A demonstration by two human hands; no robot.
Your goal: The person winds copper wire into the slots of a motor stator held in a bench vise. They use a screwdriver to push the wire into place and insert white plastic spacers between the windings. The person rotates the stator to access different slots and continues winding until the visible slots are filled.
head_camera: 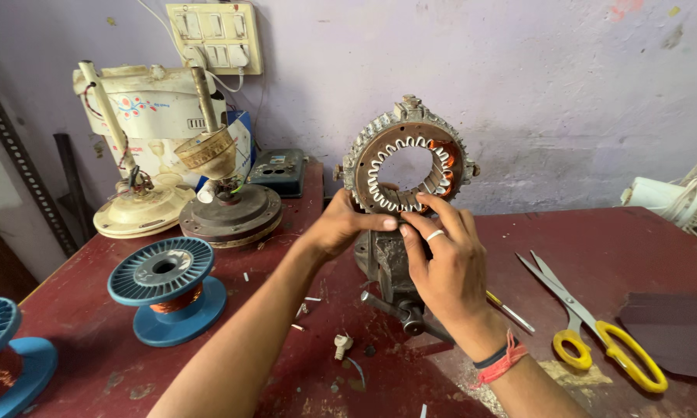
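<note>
Your hands meet at the lower rim of the stator (407,159), which stands upright in a vise (391,267) near the middle of the table (611,248), toward its back edge. Your left hand (341,226) is curled, its thumb pressed along the bottom of the ring; it grips nothing outright, it braces. Your right hand (445,259) is half open, fingers bent, the fingertips pinching at the white slot paper and copper wire in the lowest slots.

What could go wrong, biggest first. The stator is heavy and sits high on a narrow clamp: push hard sideways and it may tilt or slip out, onto your fingers. Next, the slot edges look rough and rusty; drag your fingertips across them and you may cut yourself, or scrape the enamel off the wire. The slot paper could also tear or slide out under a tight pinch.

The scissors (596,329) lie open near the front right corner, blades toward your forearm. The blue spool (167,286) sits left, well apart.
</note>
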